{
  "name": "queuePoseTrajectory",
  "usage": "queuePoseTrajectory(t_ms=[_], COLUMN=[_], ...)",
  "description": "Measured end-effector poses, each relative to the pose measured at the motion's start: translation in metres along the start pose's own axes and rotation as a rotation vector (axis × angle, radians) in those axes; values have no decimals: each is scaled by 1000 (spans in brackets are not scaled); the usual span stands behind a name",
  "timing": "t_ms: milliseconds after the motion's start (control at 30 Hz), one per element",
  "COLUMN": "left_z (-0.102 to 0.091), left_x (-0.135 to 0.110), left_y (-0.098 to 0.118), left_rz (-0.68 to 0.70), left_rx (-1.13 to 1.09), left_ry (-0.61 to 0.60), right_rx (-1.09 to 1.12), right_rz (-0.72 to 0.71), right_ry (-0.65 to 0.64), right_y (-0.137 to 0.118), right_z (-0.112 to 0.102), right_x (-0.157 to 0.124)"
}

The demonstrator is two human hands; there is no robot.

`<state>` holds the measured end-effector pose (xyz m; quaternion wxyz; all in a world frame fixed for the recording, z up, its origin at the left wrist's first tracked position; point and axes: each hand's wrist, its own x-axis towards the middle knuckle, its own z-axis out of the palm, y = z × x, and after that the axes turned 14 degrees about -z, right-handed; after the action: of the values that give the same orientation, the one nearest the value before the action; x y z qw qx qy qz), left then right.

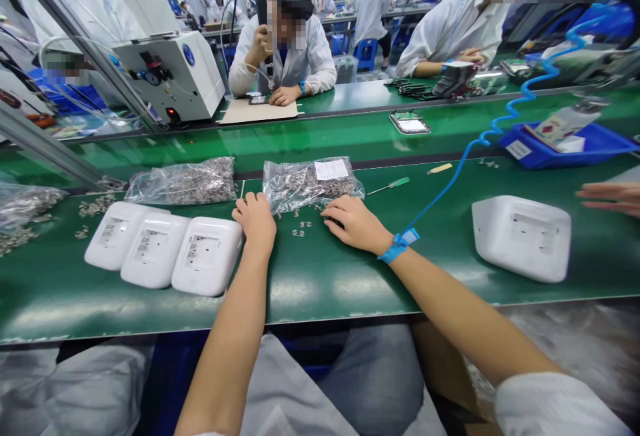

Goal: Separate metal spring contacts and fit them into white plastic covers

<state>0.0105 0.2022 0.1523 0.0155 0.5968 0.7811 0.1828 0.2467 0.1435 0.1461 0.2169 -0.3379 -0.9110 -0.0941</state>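
Note:
My left hand (256, 224) rests on the green bench with bent fingers slightly apart, beside the rightmost of three white plastic housings (207, 256). Nothing shows in it. My right hand (357, 224) wears a blue wrist strap (399, 244) with a coiled blue cord. Its fingers are bent over the bench, with a gap between thumb and forefinger. Small metal clips (299, 233) lie loose between the hands. Just beyond them is a clear plastic bag of metal parts (313, 183) with a white label. What lies under my right fingertips is hidden.
Another bag of metal parts (185, 181) lies behind the housings. A green-handled screwdriver (397, 183) is right of the labelled bag. Farther right are a white housing (523, 239), a blue tray (595, 146) and another person's hand (613, 196). A co-worker (285, 43) sits opposite.

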Motion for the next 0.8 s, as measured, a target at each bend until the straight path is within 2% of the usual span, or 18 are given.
queuePoseTrajectory(t_ms=[100,233,300,333,367,433,500,567,667,733,800], left_z=[0,0,-2,-3,-4,-6,-8,-11,-13,-13,-12], left_x=[1,5,3,1,-3,-13,-23,-31,-40,-45,-51], left_y=[0,4,10,15,21,35,50,61,67,67,65], left_rz=[-45,-20,37,49,39,-51,-186,-294,-347,-316,-261], left_rx=[-167,-775,-1084,-1251,-1427,-1758,-1952,-2023,-2076,-2070,-2033], left_ry=[104,419,453,389,262,-137,-562,-842,-1022,-1058,-1040], right_rx=[31,38,51,73,108,225,381,543,701,703,657], right_rz=[-10,-3,-1,5,23,97,197,262,299,324,340], right_ry=[57,174,234,266,300,369,410,413,413,456,505], right_y=[1,1,0,-1,-2,-5,-8,-10,-13,-15,-18], right_z=[1,-1,-3,-4,-4,-2,2,6,7,3,-1], right_x=[0,2,4,5,6,8,9,10,11,11,12])
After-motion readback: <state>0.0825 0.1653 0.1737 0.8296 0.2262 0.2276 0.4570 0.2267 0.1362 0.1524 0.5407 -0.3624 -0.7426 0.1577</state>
